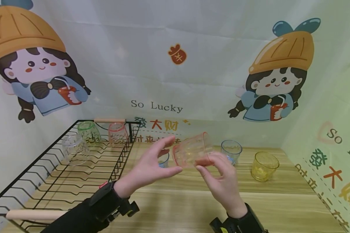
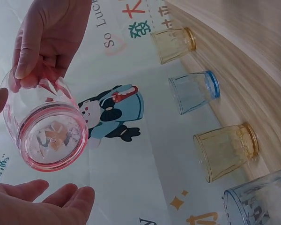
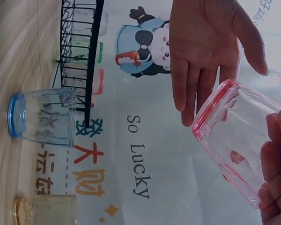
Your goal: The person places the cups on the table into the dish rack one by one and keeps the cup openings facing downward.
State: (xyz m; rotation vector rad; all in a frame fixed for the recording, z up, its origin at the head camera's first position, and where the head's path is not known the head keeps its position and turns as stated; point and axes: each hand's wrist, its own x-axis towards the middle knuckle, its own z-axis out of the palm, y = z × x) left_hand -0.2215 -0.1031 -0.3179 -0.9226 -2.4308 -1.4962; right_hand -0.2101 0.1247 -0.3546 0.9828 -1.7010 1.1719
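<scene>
A clear pink-tinted glass point(image 1: 191, 150) is held tilted in the air above the table. My right hand point(image 1: 221, 178) grips it near its mouth, thumb and fingers on its wall. My left hand point(image 1: 145, 166) is spread beside the thick pink base, thumb apart from the fingers. In the left wrist view a gap shows between the left fingers point(image 2: 68, 199) and the round base. The right wrist view shows the left palm point(image 3: 206, 44) facing the glass, fingers extended. Behind the held glass, a yellow glass point(image 2: 227, 150) is mostly hidden from the head view.
On the left stands a black wire rack point(image 1: 65, 174) with wooden handles, carrying a green glass point(image 1: 88, 132), a pink glass point(image 1: 118, 134) and a clear glass point(image 1: 75, 150). Along the table's back stand two blue glasses point(image 1: 231, 150) and, at right, another yellow glass point(image 1: 264, 166). A printed cloth hangs behind.
</scene>
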